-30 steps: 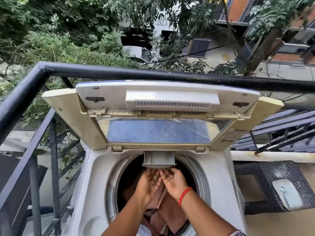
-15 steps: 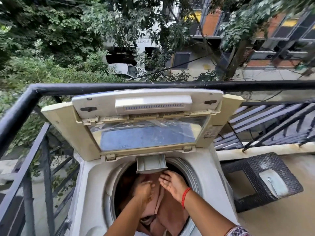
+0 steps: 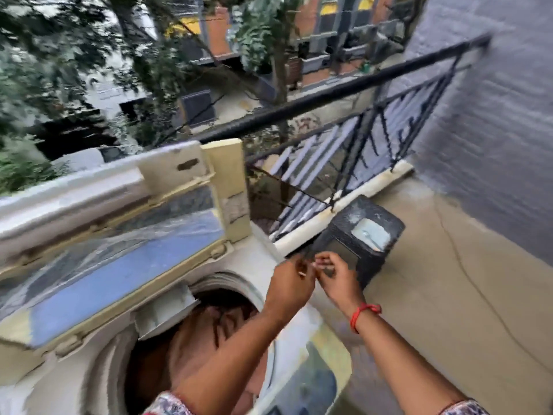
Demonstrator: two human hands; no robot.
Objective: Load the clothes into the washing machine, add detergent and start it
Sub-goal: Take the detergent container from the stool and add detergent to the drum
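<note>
Head view, strongly motion-blurred. The washing machine (image 3: 98,369) fills the lower left of the frame, its lid (image 3: 119,235) raised and leaning back toward the black railing (image 3: 329,94) that runs diagonally from centre to upper right. A pale detergent drawer (image 3: 166,313) projects over the rim of the round drum opening. Brownish-pink clothes (image 3: 197,333) lie inside the drum, partly hidden by the left forearm crossing in front of them.

Both hands are raised at centre frame, above the machine's right edge and in front of a dark woven stool (image 3: 380,244) that stands on the tan floor (image 3: 449,295) beside the railing's kerb. The left hand (image 3: 288,284) and right hand (image 3: 339,278) almost touch, fingers narrowly pinched together; a small pale sliver shows between them, but blur prevents telling what it is or which hand grips it. A red thread band (image 3: 363,314) circles the right wrist. A pale, flat object (image 3: 371,233) rests on the stool's top.

A grey wall (image 3: 493,115) occupies the upper right. Trees (image 3: 59,55) and buildings (image 3: 329,40) lie beyond the railing. A worn label on the lid's right frame is unreadable; no other writing can be made out.
</note>
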